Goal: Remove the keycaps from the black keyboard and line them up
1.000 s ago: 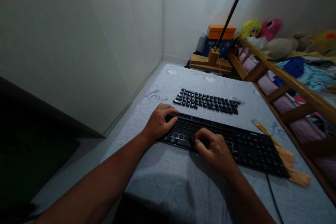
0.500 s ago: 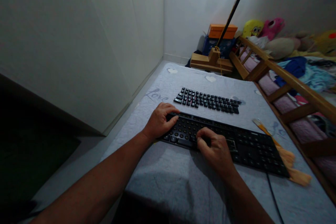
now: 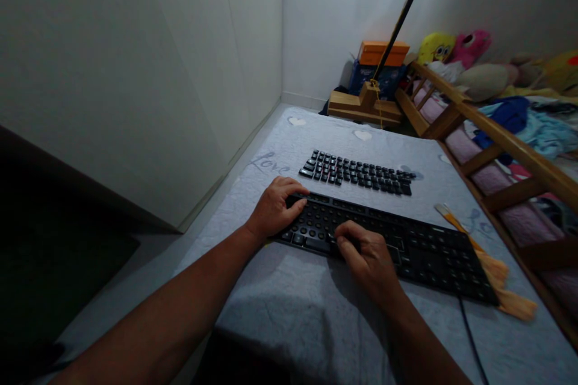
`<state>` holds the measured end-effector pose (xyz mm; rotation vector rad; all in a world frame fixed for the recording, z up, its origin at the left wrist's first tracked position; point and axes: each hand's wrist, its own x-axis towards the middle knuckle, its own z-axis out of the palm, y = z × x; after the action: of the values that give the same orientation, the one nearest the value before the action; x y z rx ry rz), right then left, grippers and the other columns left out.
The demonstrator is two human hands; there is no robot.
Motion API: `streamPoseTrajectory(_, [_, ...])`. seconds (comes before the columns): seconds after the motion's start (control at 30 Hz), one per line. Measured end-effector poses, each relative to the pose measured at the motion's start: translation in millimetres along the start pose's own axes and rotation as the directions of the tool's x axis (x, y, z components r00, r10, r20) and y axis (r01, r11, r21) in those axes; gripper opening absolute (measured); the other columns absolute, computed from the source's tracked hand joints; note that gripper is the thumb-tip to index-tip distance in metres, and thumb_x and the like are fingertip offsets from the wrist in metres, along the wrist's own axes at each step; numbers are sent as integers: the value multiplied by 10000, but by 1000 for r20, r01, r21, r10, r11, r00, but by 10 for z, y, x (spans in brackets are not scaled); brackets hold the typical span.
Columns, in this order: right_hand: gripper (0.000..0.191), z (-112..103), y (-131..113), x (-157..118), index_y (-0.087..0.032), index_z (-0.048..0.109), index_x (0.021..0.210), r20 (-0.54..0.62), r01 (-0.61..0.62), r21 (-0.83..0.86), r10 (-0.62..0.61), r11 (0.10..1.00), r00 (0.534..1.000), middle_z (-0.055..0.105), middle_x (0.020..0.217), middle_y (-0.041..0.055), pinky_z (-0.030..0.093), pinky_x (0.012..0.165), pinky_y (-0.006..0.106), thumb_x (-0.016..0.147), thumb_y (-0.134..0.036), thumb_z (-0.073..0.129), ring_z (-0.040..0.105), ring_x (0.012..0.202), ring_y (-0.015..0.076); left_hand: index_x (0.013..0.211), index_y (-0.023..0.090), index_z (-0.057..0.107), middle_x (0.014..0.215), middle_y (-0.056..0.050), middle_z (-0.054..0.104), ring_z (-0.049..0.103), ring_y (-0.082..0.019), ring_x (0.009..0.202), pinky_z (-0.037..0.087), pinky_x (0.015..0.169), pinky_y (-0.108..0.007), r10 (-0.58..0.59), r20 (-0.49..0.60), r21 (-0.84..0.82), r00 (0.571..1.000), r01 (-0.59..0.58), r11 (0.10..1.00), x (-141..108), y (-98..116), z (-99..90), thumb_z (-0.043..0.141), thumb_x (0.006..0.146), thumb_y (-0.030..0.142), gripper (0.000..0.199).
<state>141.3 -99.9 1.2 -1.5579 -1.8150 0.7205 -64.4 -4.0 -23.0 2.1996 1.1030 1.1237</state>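
A black keyboard (image 3: 433, 257) lies at a slant on the cloth-covered table, with many of its keycaps off on the left and middle part. My left hand (image 3: 277, 207) grips its left end, thumb on the top face and fingers along the far edge. My right hand (image 3: 368, 252) is closed in a pinch low over the keyboard's middle, just above the space bar. Something small and dark shows at its fingertips, too unclear to name. Beyond the keyboard, loose black keycaps (image 3: 356, 173) are laid out in rows on the cloth.
An orange cloth (image 3: 497, 271) and a brush (image 3: 447, 215) lie by the keyboard's right end. A black cable (image 3: 472, 337) runs toward me. A wooden bed rail (image 3: 510, 138) borders the right side; a pale cabinet (image 3: 180, 72) stands left. A wooden stand (image 3: 361, 107) is behind the table.
My right hand has shifted slightly left along the keyboard, still pinched. My left hand and the loose keycaps stay where they were.
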Motion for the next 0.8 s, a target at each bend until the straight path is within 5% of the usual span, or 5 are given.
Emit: streamPoseTrajectory(0.8, [187,-20,-40,14,-188,578,650,-123,-175,-60,167,983,978,561,554,-17,355,545,244,783,-251,462,528,529,135,918,186,702,935,-47,686,591,-211,943,463,899,-400,2,-3,-10,1000,-3,1000,-3,-14,3,631,796,165,143])
